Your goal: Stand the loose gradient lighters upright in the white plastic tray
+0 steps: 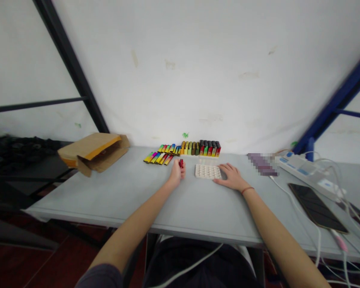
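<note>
In the head view, my left hand point(177, 171) is closed in a fist around a small dark red tube point(181, 163), whose end pokes up out of the fingers. A white tray with rows of round holes point(208, 172) lies flat just right of it. My right hand point(231, 177) spans the tray's right end, thumb along the near edge and fingers at the far corner. Behind the tray, upright tubes with red and green sides and black tops point(210, 148) stand packed together, beside a block of yellow and dark ones point(190, 148). Several multicoloured tubes point(158, 158) lie flat to the left.
An open brown cardboard box point(93, 150) lies on the table's left end. At the right are a power strip point(312, 176) with cables, a black phone point(316, 206) and a pixelated purple item point(262, 164). A white wall point(180, 80) rises behind the grey table point(123, 196).
</note>
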`<state>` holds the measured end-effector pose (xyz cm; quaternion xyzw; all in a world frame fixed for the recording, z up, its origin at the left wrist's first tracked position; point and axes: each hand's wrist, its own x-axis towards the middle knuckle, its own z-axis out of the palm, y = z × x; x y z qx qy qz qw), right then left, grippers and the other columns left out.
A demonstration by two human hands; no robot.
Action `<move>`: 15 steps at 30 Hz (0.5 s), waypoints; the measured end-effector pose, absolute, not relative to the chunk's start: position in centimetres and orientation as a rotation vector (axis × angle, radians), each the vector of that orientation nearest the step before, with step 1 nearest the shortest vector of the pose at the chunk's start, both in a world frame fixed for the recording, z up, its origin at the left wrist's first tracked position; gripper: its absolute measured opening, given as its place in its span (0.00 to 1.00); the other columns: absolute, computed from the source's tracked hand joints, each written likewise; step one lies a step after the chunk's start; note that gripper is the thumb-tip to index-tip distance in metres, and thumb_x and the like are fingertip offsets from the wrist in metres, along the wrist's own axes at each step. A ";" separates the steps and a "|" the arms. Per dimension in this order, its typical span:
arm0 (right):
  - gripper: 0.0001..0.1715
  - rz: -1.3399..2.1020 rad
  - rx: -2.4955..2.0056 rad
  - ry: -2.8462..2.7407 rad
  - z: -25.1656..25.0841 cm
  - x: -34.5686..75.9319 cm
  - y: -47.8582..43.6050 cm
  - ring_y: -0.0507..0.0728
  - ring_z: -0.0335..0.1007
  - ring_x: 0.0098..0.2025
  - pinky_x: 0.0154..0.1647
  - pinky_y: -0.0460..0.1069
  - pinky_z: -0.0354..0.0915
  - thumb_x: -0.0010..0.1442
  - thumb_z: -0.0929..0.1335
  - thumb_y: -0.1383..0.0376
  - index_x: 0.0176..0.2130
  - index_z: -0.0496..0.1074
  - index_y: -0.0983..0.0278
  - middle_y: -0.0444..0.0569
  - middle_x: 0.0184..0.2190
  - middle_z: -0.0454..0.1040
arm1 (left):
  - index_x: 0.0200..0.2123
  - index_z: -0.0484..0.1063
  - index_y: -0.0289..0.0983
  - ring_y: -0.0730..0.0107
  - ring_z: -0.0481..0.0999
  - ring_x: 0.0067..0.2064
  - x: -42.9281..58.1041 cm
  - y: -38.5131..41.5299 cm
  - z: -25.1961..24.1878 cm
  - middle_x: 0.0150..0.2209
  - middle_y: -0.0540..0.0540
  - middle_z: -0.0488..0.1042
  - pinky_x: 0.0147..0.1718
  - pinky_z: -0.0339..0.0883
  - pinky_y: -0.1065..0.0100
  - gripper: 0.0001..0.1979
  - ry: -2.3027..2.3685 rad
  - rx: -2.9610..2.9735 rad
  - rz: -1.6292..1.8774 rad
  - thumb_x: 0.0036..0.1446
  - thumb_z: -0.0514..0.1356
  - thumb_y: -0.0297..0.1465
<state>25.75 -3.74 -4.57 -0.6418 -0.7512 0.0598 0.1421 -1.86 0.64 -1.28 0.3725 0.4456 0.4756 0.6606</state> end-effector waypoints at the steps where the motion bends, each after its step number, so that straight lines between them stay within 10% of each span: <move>1: 0.47 0.186 -1.855 -2.174 -4.5 25.7 -3.8 0.74 0.50 0.74 0.72 0.70 0.49 0.58 0.70 0.41 0.67 0.65 0.61 0.57 0.70 0.63 | 0.24 0.54 0.41 0.79 0.42 0.14 -1.9 0.7 -1.3 0.15 0.60 0.45 0.15 0.36 0.75 0.21 1.011 0.847 1.073 0.67 0.40 0.43; 9: 0.45 0.249 -1.839 -2.175 -4.2 25.7 -3.8 0.70 0.54 0.72 0.72 0.68 0.47 0.58 0.71 0.43 0.66 0.67 0.62 0.59 0.71 0.62 | 0.38 0.60 0.42 0.79 0.60 0.18 -1.1 1.1 -2.7 0.27 0.56 0.65 0.18 0.56 0.74 0.13 1.037 1.309 1.246 0.66 0.54 0.45; 15: 0.45 0.254 -1.820 -2.169 -4.2 25.4 -4.0 0.70 0.54 0.72 0.72 0.68 0.47 0.58 0.72 0.43 0.66 0.67 0.61 0.59 0.71 0.61 | 0.42 0.73 0.38 0.63 0.76 0.45 1.0 2.9 -2.1 0.42 0.43 0.74 0.45 0.73 0.62 0.10 0.879 1.996 1.276 0.62 0.61 0.38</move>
